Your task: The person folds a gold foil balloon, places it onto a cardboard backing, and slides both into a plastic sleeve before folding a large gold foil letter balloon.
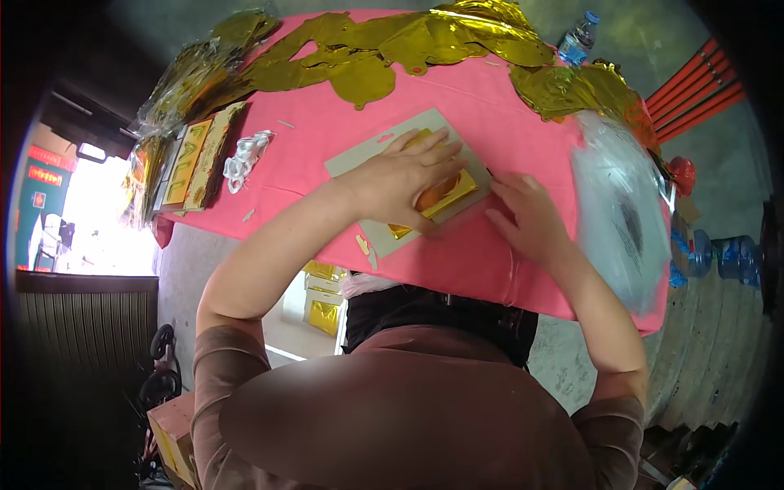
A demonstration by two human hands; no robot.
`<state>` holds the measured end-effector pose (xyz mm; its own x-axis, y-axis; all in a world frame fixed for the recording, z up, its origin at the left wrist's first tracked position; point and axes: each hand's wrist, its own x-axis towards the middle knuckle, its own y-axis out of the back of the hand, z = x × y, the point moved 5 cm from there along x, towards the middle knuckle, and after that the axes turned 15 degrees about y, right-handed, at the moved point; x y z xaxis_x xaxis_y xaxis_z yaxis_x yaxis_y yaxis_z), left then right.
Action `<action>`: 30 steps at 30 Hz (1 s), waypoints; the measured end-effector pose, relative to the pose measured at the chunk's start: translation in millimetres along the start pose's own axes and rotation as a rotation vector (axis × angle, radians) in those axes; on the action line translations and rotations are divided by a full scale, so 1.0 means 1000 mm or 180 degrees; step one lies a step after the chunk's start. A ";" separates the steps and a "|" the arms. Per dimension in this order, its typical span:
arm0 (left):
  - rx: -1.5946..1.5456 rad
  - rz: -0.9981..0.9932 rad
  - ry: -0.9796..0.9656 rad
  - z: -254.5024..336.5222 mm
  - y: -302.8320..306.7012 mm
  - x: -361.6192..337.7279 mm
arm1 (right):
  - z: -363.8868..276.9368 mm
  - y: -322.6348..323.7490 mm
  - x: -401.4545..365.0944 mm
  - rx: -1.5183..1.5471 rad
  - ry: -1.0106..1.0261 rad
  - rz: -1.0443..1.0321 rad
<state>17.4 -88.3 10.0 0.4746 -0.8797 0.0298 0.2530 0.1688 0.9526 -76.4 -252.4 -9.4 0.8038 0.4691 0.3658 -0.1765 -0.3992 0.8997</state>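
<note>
My left hand (404, 175) lies open, fingers spread, on a folded gold foil piece (467, 184) and presses it against a grey-beige card (380, 241). The card lies tilted on the pink-covered table (310, 175) and has a small red-edged hole near its upper left corner. At the card's right edge is my right hand (531, 214), thumb and forefinger apart, fingertips close to the card. Much of the foil is hidden under my left hand. Small paper scraps (365, 247) lie by the card's lower corner.
Flat gold foil balloons (359, 77) cover the table's far side. On the left are a bundle of white string (243, 159) and packaged gold cards (186, 163). Clear plastic bags (621, 212) lie at the right, and a water bottle (578, 39) stands at the far right.
</note>
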 end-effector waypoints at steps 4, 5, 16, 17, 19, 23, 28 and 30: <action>-0.0151 -0.0136 0.0210 -0.013 0.001 -0.023 | -0.012 0.001 -0.006 0.0003 0.0032 0.0051; -0.0312 -0.0157 0.0311 -0.017 -0.002 -0.028 | -0.012 0.002 -0.006 0.0068 0.0048 0.0059; -0.0410 0.0607 0.0167 0.051 -0.020 -0.079 | -0.036 0.001 0.030 -0.0183 0.0816 0.0280; -0.0418 0.0691 0.0324 0.057 -0.023 -0.080 | -0.038 -0.006 0.033 -0.0125 0.0823 0.0105; -0.0413 0.0788 0.0499 0.062 -0.026 -0.084 | -0.043 -0.012 0.037 -0.0198 0.0883 0.0025; -0.0549 0.0999 0.0654 0.062 -0.030 -0.089 | -0.045 -0.024 0.044 -0.0399 0.1082 -0.0257; -0.0608 0.1190 0.0684 0.062 -0.035 -0.092 | -0.048 -0.029 0.050 -0.0552 0.1174 -0.0534; -0.0611 0.1191 0.0689 0.062 -0.036 -0.092 | -0.050 -0.031 0.052 -0.0645 0.1169 -0.0645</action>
<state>-87.1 -41.0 -8.0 0.7227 -0.6332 0.2772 0.1726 0.5536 0.8147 -57.9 -176.8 -6.1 0.5855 0.7843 0.2051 -0.1734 -0.1260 0.9768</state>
